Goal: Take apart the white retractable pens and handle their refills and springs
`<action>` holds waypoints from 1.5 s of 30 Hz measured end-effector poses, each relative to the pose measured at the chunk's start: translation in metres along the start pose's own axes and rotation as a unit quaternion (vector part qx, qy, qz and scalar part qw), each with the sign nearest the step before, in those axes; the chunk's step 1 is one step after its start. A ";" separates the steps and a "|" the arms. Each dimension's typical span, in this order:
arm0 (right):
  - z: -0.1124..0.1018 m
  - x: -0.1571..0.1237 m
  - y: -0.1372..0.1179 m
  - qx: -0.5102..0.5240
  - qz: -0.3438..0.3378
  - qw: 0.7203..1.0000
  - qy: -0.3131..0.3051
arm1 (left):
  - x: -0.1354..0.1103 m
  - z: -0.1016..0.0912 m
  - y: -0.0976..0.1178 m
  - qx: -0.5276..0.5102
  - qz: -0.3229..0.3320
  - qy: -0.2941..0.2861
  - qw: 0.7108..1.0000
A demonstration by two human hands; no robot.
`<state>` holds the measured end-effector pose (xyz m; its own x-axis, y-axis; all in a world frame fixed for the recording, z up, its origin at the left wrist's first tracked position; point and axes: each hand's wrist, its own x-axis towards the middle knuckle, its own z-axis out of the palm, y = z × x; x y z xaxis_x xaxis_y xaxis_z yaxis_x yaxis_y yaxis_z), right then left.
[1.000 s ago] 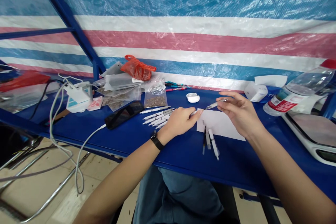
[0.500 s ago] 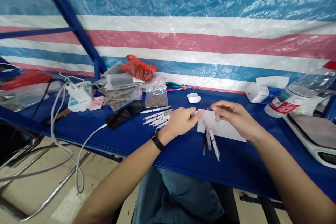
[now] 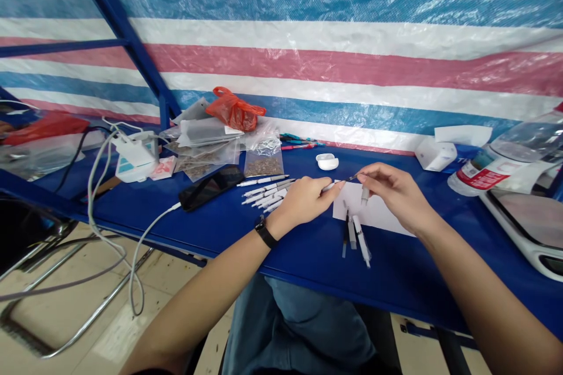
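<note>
My left hand is closed around a white pen barrel, most of it hidden by the fingers. Facing it, my right hand pinches a thin dark pen refill that lines up with the barrel's end; whether the two are joined I cannot tell. A short grey pen grip hangs under the right fingers. Below the hands, partly on a white paper sheet, lie a white pen, a grey piece and a dark refill. Several white pens lie beside my left hand.
Left of the pens are a black phone on a cable and clear bags of small brown pieces. A white earbud case sits behind my hands. At right stand a water bottle and a scale.
My hands are slightly farther apart, and a bit more of the dark refill shows between them. The whole view has shifted a little.
</note>
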<state>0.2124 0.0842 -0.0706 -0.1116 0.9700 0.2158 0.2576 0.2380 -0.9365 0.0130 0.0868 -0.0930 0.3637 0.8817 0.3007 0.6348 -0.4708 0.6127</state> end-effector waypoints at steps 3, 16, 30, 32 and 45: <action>-0.001 0.002 0.000 0.012 0.007 1.000 0.017 | 0.000 0.000 -0.001 0.015 -0.004 0.001 1.000; -0.016 0.006 0.006 -0.288 0.118 0.943 -0.119 | 0.002 0.001 -0.003 0.039 -0.035 0.004 0.999; -0.019 0.005 0.006 -0.195 0.042 0.978 -0.060 | 0.002 0.003 -0.004 0.045 -0.030 0.001 0.999; -0.007 0.000 0.004 -0.204 0.027 0.974 -0.095 | 0.002 0.002 -0.003 0.044 -0.033 -0.003 0.998; 0.012 -0.010 0.003 -0.234 -0.031 0.965 -0.111 | 0.002 0.001 -0.001 0.042 -0.034 -0.022 0.998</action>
<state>0.2023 0.0749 -0.0785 -0.3307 0.9312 0.1532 0.6431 0.3411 -0.6856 0.0134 0.0885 -0.0935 0.3468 0.9100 0.2273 0.7134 -0.4132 0.5659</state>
